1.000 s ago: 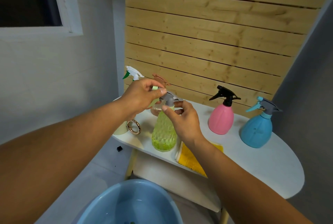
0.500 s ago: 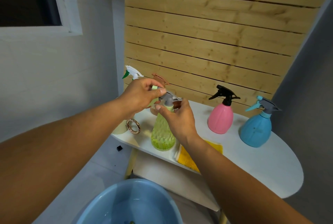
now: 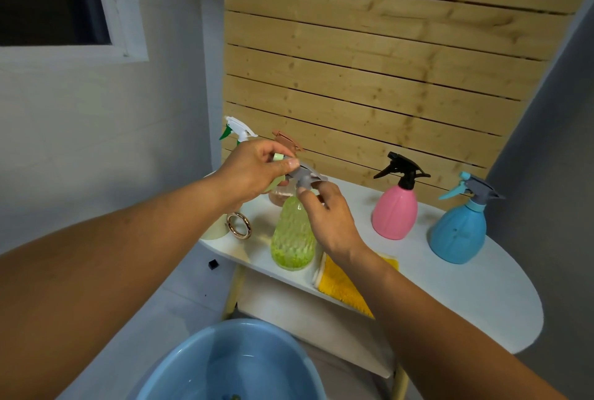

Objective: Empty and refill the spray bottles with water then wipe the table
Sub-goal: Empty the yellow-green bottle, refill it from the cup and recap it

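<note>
Seemingly early on: the white table (image 3: pixel 450 296) carries a blue bottle (image 3: pixel 458 232) near its right end, a pink bottle (image 3: pixel 394 214) mid-back, and a green bottle (image 3: pixel 292 239) at the front edge, all capped. Left hand (image 3: pixel 254 171) and right hand (image 3: pixel 331 216) pinch its grey sprayer (image 3: pixel 305 176). The yellow cloth (image 3: pixel 344 287) lies unused. Bottles behind the hands are mostly hidden; the basin (image 3: pixel 231 364) is cut off.
</note>
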Action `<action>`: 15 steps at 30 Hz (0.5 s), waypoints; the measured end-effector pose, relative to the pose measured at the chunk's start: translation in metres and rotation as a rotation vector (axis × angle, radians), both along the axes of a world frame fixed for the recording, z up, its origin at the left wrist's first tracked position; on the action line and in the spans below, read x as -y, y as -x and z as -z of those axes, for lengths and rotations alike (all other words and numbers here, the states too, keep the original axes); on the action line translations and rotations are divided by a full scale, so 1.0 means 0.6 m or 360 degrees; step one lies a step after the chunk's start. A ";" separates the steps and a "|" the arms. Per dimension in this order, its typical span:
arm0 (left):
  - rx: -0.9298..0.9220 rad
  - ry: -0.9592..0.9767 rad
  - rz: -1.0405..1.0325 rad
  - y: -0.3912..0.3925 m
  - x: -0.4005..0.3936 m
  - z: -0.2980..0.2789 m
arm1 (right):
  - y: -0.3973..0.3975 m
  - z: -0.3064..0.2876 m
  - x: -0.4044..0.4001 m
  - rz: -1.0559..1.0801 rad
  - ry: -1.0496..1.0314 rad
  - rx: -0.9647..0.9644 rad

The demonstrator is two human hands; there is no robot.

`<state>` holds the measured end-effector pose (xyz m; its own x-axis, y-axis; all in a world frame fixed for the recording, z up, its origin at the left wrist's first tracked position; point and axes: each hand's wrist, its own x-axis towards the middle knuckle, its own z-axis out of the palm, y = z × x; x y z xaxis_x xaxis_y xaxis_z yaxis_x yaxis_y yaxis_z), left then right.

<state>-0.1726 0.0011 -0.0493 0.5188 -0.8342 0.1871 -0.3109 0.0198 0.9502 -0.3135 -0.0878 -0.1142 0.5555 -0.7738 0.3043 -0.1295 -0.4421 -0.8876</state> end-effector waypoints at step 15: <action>0.0061 0.0037 -0.0005 -0.004 0.009 0.006 | 0.003 -0.031 0.010 0.0136 0.0008 -0.0199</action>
<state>-0.1704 -0.0045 -0.0529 0.5135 -0.8278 0.2260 -0.3471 0.0404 0.9369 -0.3152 -0.0939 -0.0957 0.5216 -0.8184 0.2410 -0.2762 -0.4292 -0.8599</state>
